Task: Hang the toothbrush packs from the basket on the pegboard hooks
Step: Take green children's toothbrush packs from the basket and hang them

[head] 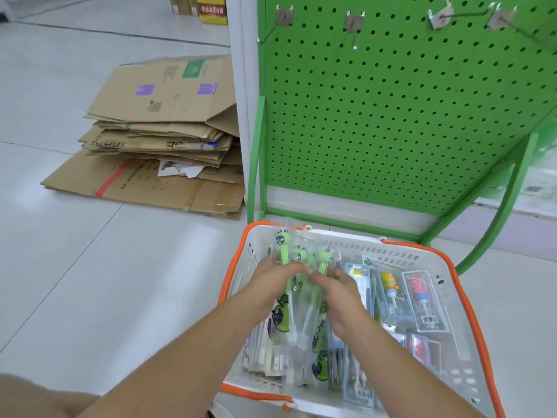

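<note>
Clearly these are light, slick things: the left hand (272, 274) and right hand (337, 292) meet over the basket (470, 300), fingers curled round a small bunch of green toothbrush packs (297, 285) lifted just above the rest. Their clear sleeves look thin, floppy and slippery, so several held together may slide apart; I judge the firmer top edge beyond the fingertips, where a hang hole should sit, the best hold. To the right of the hands more packs (422, 300) lie flat. Bare hooks (352, 25) wait well above on the pegboard (391, 116).
</note>
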